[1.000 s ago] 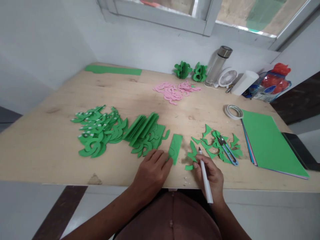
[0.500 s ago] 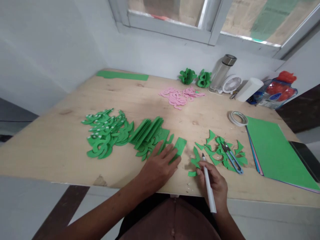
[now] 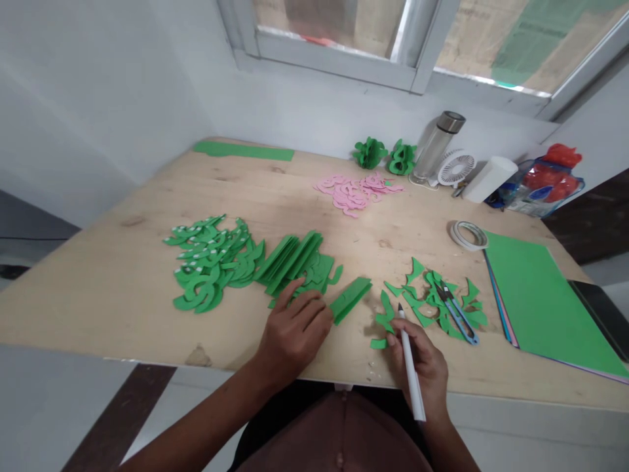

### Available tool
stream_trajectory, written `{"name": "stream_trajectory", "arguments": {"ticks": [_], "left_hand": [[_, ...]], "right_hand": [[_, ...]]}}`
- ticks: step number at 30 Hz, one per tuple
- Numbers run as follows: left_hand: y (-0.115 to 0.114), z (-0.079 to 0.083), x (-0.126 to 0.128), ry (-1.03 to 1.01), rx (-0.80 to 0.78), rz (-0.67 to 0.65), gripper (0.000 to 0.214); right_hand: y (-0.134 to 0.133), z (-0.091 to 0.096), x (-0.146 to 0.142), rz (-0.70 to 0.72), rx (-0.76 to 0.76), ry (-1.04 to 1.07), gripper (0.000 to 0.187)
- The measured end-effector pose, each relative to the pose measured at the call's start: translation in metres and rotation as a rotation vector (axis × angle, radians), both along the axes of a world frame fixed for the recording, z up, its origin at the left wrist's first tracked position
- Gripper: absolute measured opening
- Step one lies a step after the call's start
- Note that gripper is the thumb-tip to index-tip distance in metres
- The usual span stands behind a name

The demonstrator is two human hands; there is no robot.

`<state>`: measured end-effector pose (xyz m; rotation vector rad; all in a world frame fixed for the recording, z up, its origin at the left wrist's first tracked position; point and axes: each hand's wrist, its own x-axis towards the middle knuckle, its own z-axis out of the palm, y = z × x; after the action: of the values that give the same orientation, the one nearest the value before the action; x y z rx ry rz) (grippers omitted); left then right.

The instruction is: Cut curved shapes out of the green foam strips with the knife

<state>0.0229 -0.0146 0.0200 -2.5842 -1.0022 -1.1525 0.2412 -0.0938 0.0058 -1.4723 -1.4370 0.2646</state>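
Note:
My left hand (image 3: 297,328) is over the wood table with its fingers apart and holding nothing, at the near edge of a heap of green paper cutouts (image 3: 319,267). Just right of its knuckles lies a folded green paper strip (image 3: 351,298), its fold slightly sprung apart. My right hand (image 3: 422,357) is closed around a white pen (image 3: 411,377), dark tip pointing away from me. A leaf-like green paper cutout (image 3: 385,311) is at its fingertips; whether they pinch it is unclear. A small green scrap (image 3: 378,343) lies beside them.
Green scraps (image 3: 417,308) and blue thread snips (image 3: 459,314) lie right of my right hand, then a tape roll (image 3: 468,235) and green sheets (image 3: 555,295). Dotted green cutouts (image 3: 211,255) lie left, pink cutouts (image 3: 351,193) farther back. A bottle (image 3: 437,147) and fan (image 3: 456,168) stand behind.
My left hand has moved left off the folded green strip toward the cutout heap, and the strip has sprung up a little. My right hand with the pen has stayed put.

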Motion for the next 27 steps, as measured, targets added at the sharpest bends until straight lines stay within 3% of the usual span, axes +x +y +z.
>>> {"name": "stream_trajectory", "arguments": {"ticks": [6, 10, 18, 23, 27], "left_hand": [[0.009, 0.013, -0.019, -0.005, 0.075, 0.156, 0.011], [0.014, 0.007, -0.029, 0.076, 0.119, 0.243, 0.014], [0.011, -0.001, -0.031, 0.249, 0.032, 0.366, 0.023], [0.007, 0.004, -0.026, 0.205, -0.015, 0.323, 0.015], [0.014, 0.003, -0.016, 0.221, -0.018, 0.156, 0.018]], "right_hand": [[-0.001, 0.000, -0.001, -0.017, -0.005, 0.016, 0.013], [-0.001, -0.002, -0.001, -0.021, -0.009, 0.013, 0.012], [-0.001, -0.005, -0.001, -0.020, -0.014, 0.037, 0.013], [-0.001, -0.004, -0.001, -0.018, -0.023, 0.022, 0.013], [-0.001, -0.003, -0.001, -0.008, -0.011, 0.008, 0.011]]}}
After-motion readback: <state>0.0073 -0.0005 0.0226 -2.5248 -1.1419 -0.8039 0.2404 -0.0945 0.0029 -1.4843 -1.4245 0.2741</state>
